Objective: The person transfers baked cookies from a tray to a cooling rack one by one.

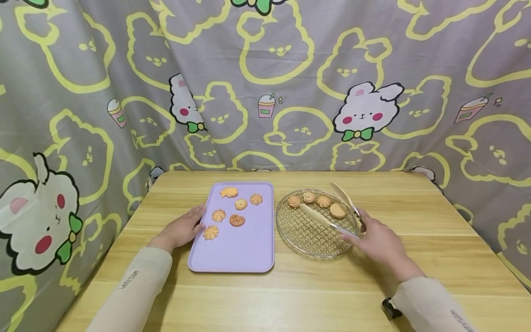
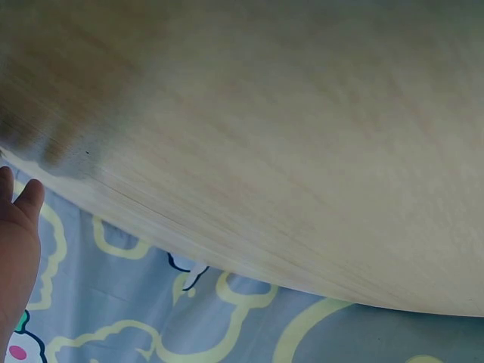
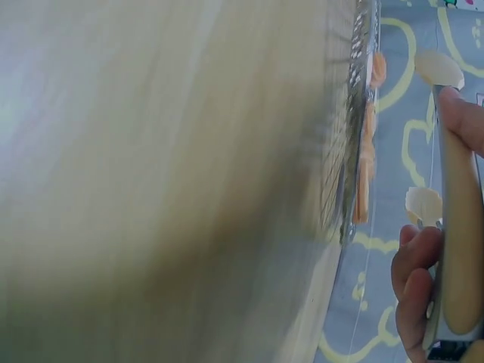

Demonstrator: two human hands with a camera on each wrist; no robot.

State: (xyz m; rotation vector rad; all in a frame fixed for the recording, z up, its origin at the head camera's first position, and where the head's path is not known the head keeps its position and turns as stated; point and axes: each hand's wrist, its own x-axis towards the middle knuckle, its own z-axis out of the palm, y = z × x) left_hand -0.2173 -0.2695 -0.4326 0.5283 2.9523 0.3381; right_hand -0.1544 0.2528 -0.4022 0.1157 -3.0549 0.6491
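Observation:
My left hand (image 1: 182, 228) rests against the left rim of a purple tray (image 1: 240, 253), fingertips right at its edge. On the tray lie several cookies, among them a fish-shaped cookie (image 1: 228, 192), a pretzel cookie (image 1: 237, 220) and a flower-shaped cookie (image 1: 210, 232). My right hand (image 1: 381, 242) grips a pair of tongs (image 1: 319, 216), whose arms are spread apart over a round wire rack (image 1: 315, 240). Along the rack's far side sit several cookies, including a swirl cookie (image 1: 294, 201) and a round cookie (image 1: 338, 210). Nothing shows pinched between the tong tips.
Tray and rack stand side by side on a wooden table (image 1: 323, 299), a narrow gap between them. Behind the table hangs a grey patterned curtain (image 1: 290, 138), which also runs down both sides. A black device (image 1: 391, 309) is at my right wrist.

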